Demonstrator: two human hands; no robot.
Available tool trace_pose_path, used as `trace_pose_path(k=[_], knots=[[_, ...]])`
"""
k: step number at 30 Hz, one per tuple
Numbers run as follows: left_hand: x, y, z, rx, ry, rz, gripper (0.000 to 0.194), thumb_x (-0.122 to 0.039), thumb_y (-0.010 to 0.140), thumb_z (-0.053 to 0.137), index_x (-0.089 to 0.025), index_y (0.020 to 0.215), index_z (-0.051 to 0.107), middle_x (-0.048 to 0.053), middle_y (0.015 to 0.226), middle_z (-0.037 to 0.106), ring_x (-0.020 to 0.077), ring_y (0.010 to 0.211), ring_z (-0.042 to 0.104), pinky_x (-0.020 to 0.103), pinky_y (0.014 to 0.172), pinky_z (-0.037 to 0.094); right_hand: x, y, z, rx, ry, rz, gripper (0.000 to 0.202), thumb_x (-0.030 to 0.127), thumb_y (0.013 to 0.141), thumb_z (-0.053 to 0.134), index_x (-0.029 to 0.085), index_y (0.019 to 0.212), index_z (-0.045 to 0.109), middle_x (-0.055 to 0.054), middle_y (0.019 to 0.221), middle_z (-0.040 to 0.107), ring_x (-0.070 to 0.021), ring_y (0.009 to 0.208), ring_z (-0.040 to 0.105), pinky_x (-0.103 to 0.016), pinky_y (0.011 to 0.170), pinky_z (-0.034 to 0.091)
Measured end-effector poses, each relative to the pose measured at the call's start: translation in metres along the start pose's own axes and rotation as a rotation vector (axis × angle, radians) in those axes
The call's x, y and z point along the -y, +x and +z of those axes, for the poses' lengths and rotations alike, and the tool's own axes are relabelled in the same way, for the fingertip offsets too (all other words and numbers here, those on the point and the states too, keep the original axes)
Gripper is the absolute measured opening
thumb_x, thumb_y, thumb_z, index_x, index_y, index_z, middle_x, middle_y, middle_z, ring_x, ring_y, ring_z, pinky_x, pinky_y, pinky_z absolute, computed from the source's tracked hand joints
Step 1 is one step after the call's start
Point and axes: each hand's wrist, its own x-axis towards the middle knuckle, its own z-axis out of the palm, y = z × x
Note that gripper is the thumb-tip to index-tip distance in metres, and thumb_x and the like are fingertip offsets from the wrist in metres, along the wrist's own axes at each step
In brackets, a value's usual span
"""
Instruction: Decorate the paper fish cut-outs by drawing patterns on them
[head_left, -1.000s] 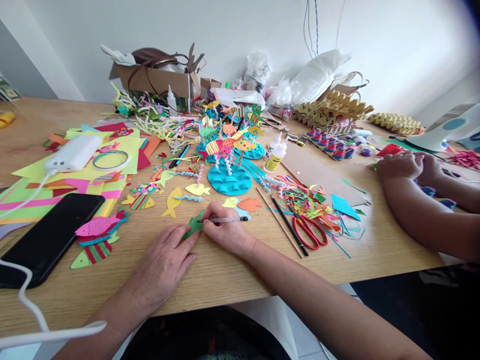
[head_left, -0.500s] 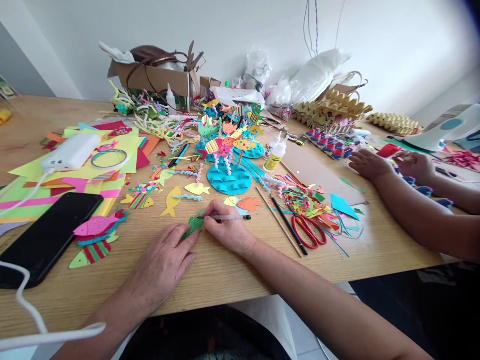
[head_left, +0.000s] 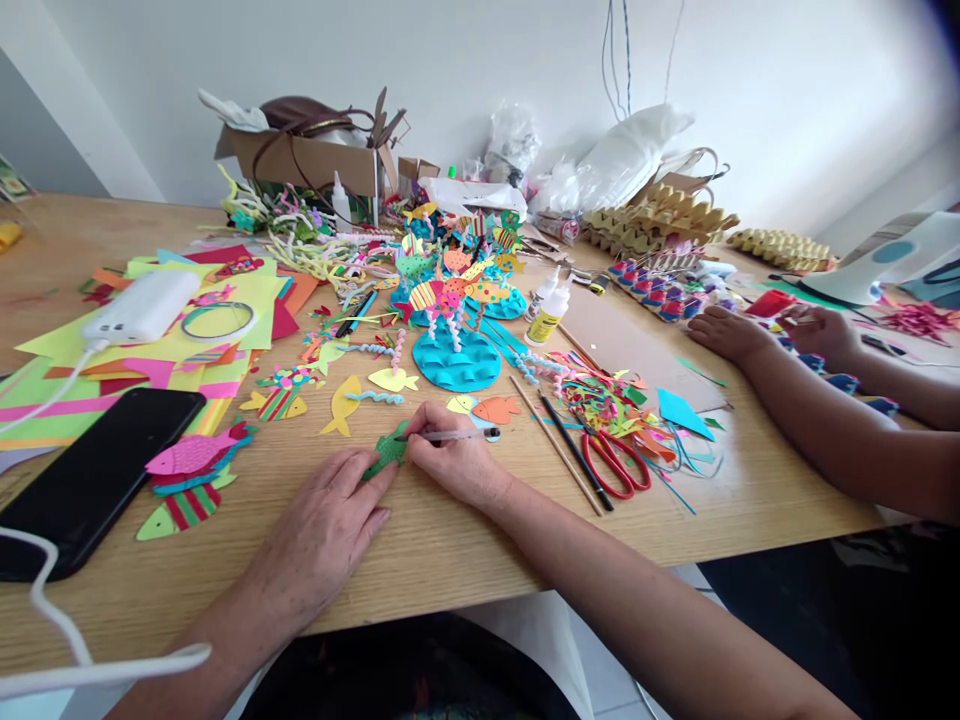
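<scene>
A green paper fish (head_left: 387, 452) with small dark marks lies flat on the wooden table. Fingertips of my left hand (head_left: 330, 515) rest on its lower left edge, fingers laid out and thumb apart. My right hand (head_left: 455, 462) is closed around a clear-barrelled pen (head_left: 457, 434), its tip at the upper right part of the fish. Just beyond are a yellow paper fish (head_left: 345, 404), a pale yellow one (head_left: 393, 380) and an orange one (head_left: 496, 410). Pink, blue and striped paper fish (head_left: 196, 452) overlap left of my left hand.
Red-handled scissors (head_left: 616, 464), a black pencil (head_left: 577, 452) and a wooden stick lie to the right, near paper scraps. Behind stand a blue base (head_left: 456, 360) and glue bottles (head_left: 547, 312). A phone (head_left: 97, 480) and power bank lie left. Another person's hands (head_left: 731, 332) work at right.
The pen and both my hands stay almost in place at the green fish. The whole view has shifted very slightly.
</scene>
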Motion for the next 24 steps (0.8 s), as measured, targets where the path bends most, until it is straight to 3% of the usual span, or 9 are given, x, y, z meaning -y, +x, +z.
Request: trace_pose_path(k=[24], knots=[[0.0004, -0.0004, -0.0004, 0.020, -0.031, -0.029, 0.034, -0.024, 0.093, 0.039, -0.016, 0.122, 0.055, 0.010, 0.116, 0.056, 0.0259, 0.110, 0.051, 0.042, 0.093, 0.046, 0.0007, 0.0008, 0.0002, -0.004, -0.056, -0.011, 0.010, 0.009, 0.068, 0.051, 0.019, 0.065, 0.050, 0.007, 0.054, 0.049, -0.0078, 0.050, 0.042, -0.019, 0.050, 0.033]])
